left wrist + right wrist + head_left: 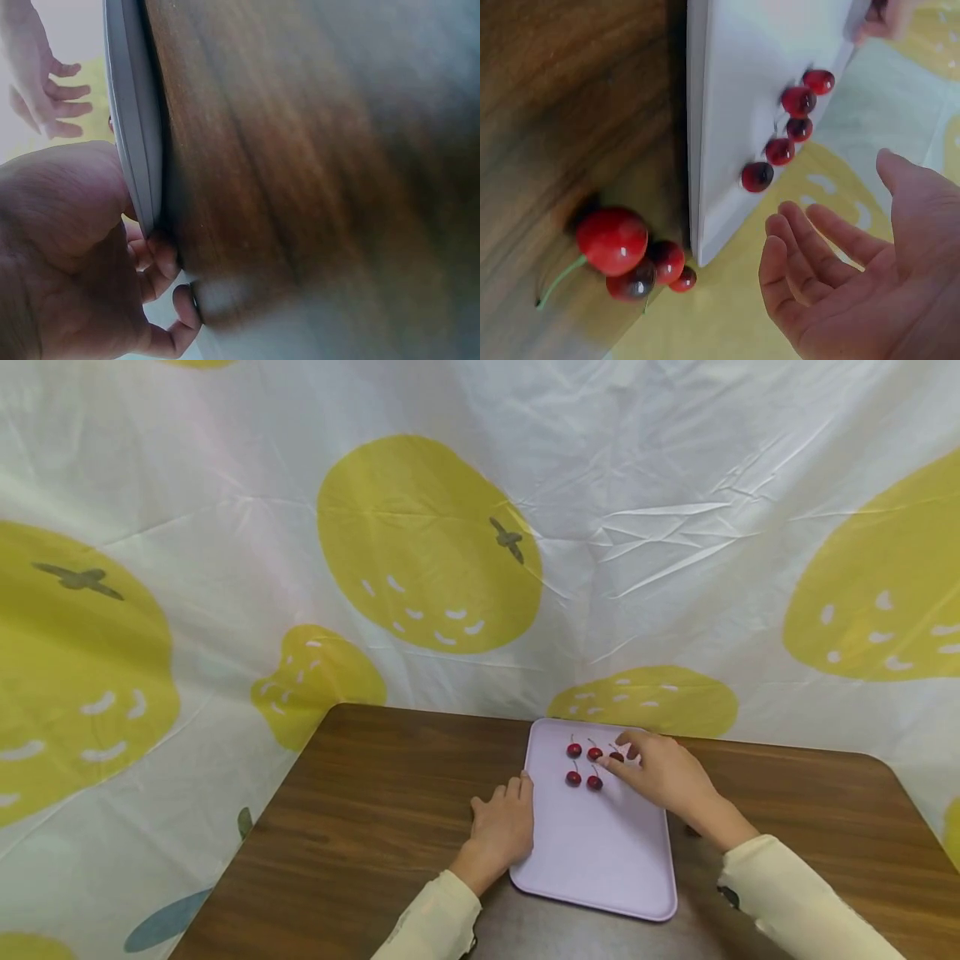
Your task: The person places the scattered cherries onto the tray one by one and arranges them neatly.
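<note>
Several dark red cherries [573, 778] with stems lie in two rows on the far half of a pale lilac tray [592, 860]. Over the right end of the far row is my right hand [663, 772], fingers loosely bent and nothing between them. The right wrist view shows this hand [847, 270] with its fingers spread apart from the nearest tray cherry [757, 177]. My left hand [504, 822] rests along the tray's left edge, fingertips at the rim. In the left wrist view, the left hand [67, 255] touches the tray's side [135, 112] beside the tabletop.
More cherries [613, 240] are clustered on the wooden table [390, 810] just right of the tray, largely hidden under my right wrist in the head view. A white curtain [637, 527] printed with yellow fruit hangs behind the table's far edge.
</note>
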The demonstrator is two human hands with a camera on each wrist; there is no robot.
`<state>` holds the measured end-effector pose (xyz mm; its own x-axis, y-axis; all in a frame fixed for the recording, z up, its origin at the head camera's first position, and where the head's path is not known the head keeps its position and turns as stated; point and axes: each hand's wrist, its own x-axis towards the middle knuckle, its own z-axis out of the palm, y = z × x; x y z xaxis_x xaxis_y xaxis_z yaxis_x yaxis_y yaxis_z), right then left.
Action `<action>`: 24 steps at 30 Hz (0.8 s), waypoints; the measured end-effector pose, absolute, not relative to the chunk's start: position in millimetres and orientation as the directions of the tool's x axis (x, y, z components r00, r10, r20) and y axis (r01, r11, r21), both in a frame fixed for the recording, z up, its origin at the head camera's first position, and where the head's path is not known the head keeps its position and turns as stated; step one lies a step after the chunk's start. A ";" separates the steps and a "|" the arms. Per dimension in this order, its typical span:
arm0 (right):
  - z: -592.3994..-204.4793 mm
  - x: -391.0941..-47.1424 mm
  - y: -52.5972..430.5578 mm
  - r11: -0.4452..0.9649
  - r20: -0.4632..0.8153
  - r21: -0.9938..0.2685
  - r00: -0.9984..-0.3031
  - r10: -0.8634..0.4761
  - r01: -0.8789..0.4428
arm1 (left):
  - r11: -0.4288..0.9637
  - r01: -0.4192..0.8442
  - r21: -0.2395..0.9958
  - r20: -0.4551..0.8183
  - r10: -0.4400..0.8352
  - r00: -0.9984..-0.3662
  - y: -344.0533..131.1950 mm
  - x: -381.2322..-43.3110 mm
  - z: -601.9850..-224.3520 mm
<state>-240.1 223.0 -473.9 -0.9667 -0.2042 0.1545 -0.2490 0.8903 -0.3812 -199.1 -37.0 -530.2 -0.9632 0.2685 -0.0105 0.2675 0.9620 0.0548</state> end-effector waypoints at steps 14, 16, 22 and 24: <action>-479.4 -249.9 260.1 0.866 0.279 -0.450 -0.955 -0.095 -0.218 | 0.963 0.266 0.041 -0.004 0.266 -0.964 -36.8 -197.8 -529.4; -482.1 -253.1 266.2 0.863 0.281 -0.457 -0.956 -0.088 -0.214 | 0.964 0.264 0.040 -0.004 0.264 -0.965 -36.9 -198.2 -529.2; -492.1 -256.0 282.7 0.881 0.268 -0.429 -0.960 -0.087 -0.199 | 0.963 0.265 0.040 -0.007 0.265 -0.964 -37.4 -198.6 -529.3; -495.6 -256.1 286.6 0.888 0.264 -0.414 -0.960 -0.091 -0.198 | 0.963 0.267 0.034 -0.006 0.267 -0.964 -37.6 -198.5 -529.6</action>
